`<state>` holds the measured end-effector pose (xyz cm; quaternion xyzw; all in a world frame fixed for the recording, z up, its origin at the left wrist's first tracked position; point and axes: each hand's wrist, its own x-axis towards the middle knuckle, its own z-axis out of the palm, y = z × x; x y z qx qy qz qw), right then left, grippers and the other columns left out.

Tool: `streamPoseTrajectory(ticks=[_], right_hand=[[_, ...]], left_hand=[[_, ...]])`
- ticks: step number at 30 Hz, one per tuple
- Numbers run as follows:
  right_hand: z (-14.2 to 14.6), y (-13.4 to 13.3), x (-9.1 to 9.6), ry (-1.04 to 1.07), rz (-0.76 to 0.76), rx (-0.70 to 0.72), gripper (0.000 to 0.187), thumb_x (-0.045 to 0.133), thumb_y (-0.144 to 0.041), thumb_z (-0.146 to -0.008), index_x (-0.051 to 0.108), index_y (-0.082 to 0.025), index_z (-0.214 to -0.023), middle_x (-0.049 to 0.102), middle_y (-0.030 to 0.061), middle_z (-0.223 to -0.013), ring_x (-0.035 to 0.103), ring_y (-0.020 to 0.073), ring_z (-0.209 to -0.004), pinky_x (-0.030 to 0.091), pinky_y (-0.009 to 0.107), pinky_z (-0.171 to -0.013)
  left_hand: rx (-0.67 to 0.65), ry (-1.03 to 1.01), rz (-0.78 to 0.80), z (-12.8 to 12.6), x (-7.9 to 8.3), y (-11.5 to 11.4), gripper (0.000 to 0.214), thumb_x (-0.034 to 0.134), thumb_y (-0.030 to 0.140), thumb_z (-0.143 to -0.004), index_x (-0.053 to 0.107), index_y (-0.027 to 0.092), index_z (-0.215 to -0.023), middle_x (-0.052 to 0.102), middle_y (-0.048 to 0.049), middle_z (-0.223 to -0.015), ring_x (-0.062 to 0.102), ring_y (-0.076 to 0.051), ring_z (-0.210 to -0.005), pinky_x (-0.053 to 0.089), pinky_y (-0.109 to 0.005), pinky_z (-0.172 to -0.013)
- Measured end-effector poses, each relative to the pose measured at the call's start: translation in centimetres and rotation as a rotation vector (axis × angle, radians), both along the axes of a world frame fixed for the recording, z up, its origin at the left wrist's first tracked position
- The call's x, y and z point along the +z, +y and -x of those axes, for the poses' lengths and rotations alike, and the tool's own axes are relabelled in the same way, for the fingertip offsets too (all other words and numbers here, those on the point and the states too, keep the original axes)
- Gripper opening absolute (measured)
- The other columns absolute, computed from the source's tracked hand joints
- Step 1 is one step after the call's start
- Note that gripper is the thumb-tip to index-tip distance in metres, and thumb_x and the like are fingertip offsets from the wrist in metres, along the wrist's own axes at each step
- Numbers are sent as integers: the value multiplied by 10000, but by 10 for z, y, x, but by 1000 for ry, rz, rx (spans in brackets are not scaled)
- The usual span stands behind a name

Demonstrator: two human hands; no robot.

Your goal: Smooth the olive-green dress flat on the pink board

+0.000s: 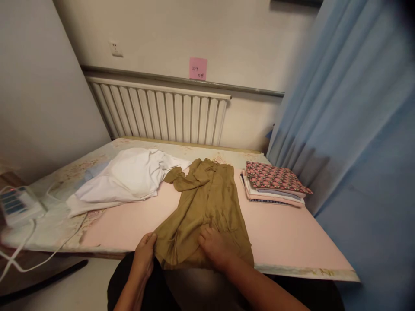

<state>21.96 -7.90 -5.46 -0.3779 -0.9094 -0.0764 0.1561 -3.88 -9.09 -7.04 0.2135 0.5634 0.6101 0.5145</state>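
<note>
An olive-brown shirt lies on the pink mat, its collar end toward the wall and its hem at the near edge. One sleeve bends out to the left, with creases running down the body. Between thumb and fingers, my left hand pinches the shirt's lower left edge and pulls it out a little to the side. My right hand rests on the lower middle of the shirt, fingers curled into the cloth; its fingertips are partly hidden.
A crumpled white garment lies left of the shirt. To the right is a stack of folded clothes, a patterned red one on top. A power strip with white cables sits far left. A blue curtain borders the right; a radiator stands behind.
</note>
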Motion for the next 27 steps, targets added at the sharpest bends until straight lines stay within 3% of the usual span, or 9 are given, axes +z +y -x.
streamPoseTrajectory(ticks=[8,15,20,27], right_hand=[[11,-39,10,-29,63,62,45,611,-186,-787,569,-199,-798,612,35,-809,502,204,-783,393,334,-702],[15,-55,-14,-17,141,124,71,618,-242,-761,586,-196,-804,643,28,-849,541,192,-748,390,307,-633],[15,-55,-26,-144,244,136,95,641,-257,-756,592,-178,-775,641,29,-806,560,186,-747,389,273,-616],[15,-54,-38,-168,240,133,105,657,-269,-751,589,-191,-737,629,11,-735,554,167,-690,359,261,-557]], left_hand=[[-66,-52,-85,-1,5,-9,403,810,470,-588,621,166,-774,622,45,-639,568,-131,-577,453,-244,-558],[-109,-204,-143,-2,13,-14,369,846,404,-595,630,174,-788,614,54,-636,566,-112,-562,441,-205,-509],[-122,-267,-155,0,17,-14,341,856,360,-591,648,174,-788,665,27,-720,644,-153,-685,504,-221,-576],[-112,-344,-165,3,14,-11,312,846,300,-612,659,172,-827,697,10,-777,678,-177,-767,542,-242,-648]])
